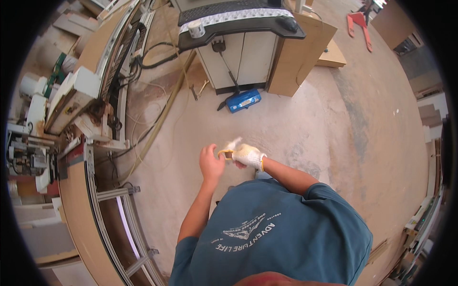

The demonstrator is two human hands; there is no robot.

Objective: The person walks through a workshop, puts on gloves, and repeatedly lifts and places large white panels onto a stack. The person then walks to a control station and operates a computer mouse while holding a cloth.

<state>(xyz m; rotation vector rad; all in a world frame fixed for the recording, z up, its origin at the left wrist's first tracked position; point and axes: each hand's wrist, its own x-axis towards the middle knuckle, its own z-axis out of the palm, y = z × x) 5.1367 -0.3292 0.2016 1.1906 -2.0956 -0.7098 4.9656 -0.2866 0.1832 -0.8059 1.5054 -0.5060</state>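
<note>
My right hand (248, 156) wears a white knitted work glove with a yellow-edged cuff and has its fingers closed on a second glove. This loose work glove (229, 154) is white too, and its yellow-rimmed opening faces my bare left hand (212, 164). The left fingers are stretched out beside that opening, with the thumb close to the rim. Whether the thumb touches the rim I cannot tell. Both hands are in front of my body, above the floor.
Ahead stands a white cabinet (257, 57) with a keyboard (214, 14), mouse (287, 24) and paper cup (196, 29). A blue tool case (244, 100) and wrenches (198, 90) lie below. A hose (164, 112) and machine frame (95, 190) run along the left; a red pallet jack (358, 26) is far right.
</note>
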